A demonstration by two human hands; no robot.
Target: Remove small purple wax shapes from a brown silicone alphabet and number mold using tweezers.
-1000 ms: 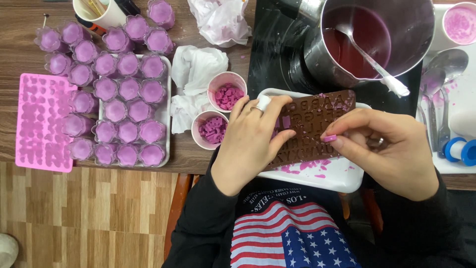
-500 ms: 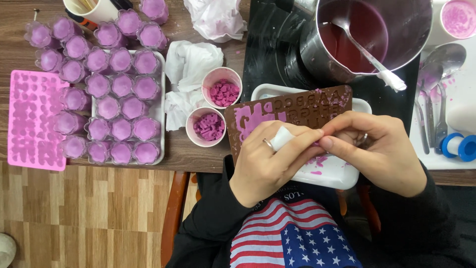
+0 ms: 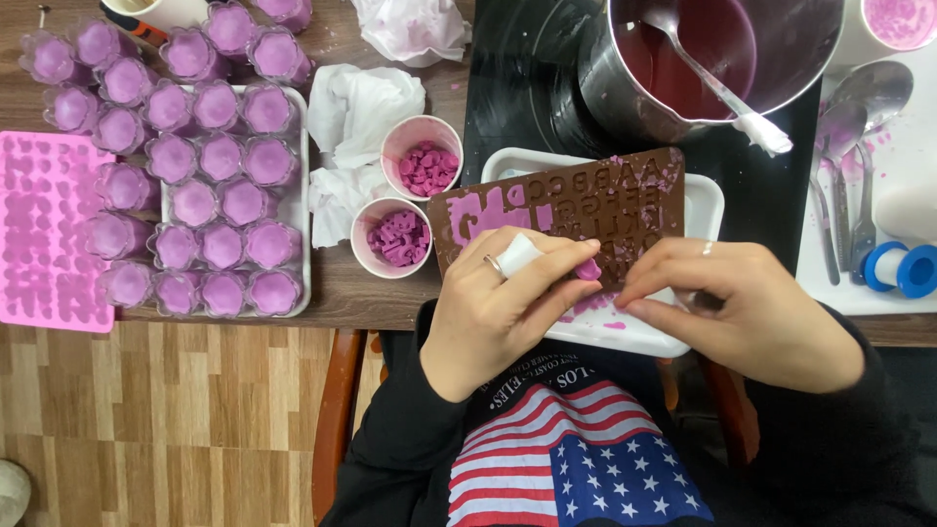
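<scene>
Since 0.5 s ago, brown letter mould has shifted a bit w/ the hands; more of its pink-smeared left end shows. It lies tilted on white tray. Left hand pinches small pink piece betw. fingertips, right over mould's near edge. Right hand grips mould's near edge, fingers closed on it. Two paper cups of pink bits sit just left; steel pot behind.

My wooden counter carries a pink mould at nine o'clock, beside a white tray of purple cups. Two paper cups and crumpled tissues sit centrally; a black hob lies at one o'clock.
</scene>
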